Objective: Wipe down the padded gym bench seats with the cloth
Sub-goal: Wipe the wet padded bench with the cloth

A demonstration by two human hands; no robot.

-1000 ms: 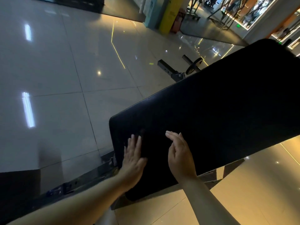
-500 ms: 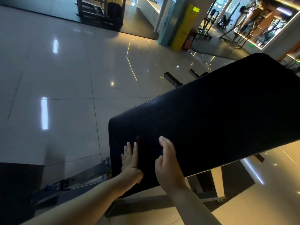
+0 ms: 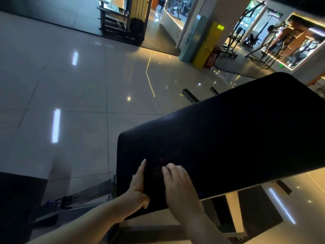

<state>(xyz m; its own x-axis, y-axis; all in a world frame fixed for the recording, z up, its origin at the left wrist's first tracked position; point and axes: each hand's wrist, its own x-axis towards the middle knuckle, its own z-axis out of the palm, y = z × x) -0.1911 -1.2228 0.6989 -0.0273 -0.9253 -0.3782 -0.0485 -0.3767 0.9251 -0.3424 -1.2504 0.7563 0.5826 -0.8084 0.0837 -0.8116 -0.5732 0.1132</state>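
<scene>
1. Bench pad (image 3: pixel 228 147): black and padded, and it fills the right half of the view. It runs from the near lower centre up to the far right, and both hands are at its near end.
2. Left hand (image 3: pixel 139 187): lies on the near left part of the bench pad. The fingers are straight and pressed together, pointing away, with the thumb tucked low at the pad's near edge.
3. Right hand (image 3: pixel 177 184): rests on the bench pad just beside the left hand, apart from it. The fingers are close together and bent at the knuckles, tips down on the pad. Whether they pinch anything cannot be told.
4. Cloth: not made out with certainty. A faint dark reddish patch (image 3: pixel 161 163) sits on the pad between the two hands, at the right fingertips, too dim to identify.
5. Bench frame (image 3: pixel 234 210): pale metal upright under the pad, lower right.
6. Floor (image 3: pixel 70 85): glossy pale tiles with light reflections.
7. Yellow cabinet (image 3: pixel 209 44): stands upright against a pillar, far centre-right.
8. Exercise machines (image 3: pixel 263 43): far right, in a lit area.
</scene>
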